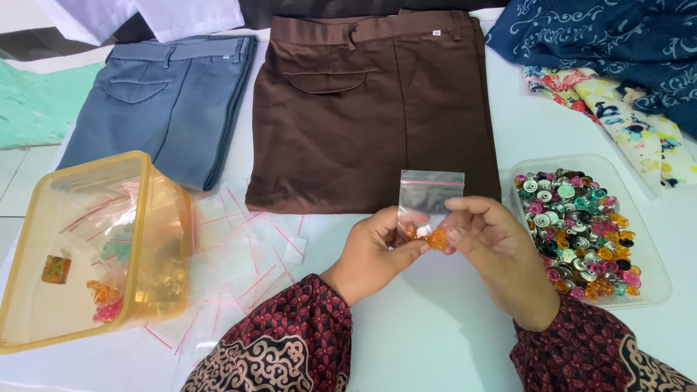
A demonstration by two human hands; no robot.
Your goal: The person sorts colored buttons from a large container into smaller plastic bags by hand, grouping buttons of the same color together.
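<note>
**Small bag held up, orange buttons at its mouth**

Watching from afar, I saw the left hand [377, 250] pinching the lower edge of a small clear bag [428, 199], its fingers closed on the plastic so the bag stood upright above the table [435, 334]. The right hand [501, 250] had its fingers pressed together on an orange button [438, 239], held right at the bag's lower edge; I judged the bag was kept steady that way so the piece could be handled against it. More orange showed through the plastic by the left thumb.

At three o'clock from the hands lay a clear tray [639, 290], heaped with buttons [581, 232] in pink, orange, green, black and silver, close to the right hand. At nine o'clock stood an amber tub [149, 218], tipped on its side with its opening facing me, with a few filled bags inside. Loose empty bags [247, 268] lay spread beside it. At twelve o'clock lay folded brown trousers [370, 123], with folded blue trousers [167, 101] to their left.
</note>
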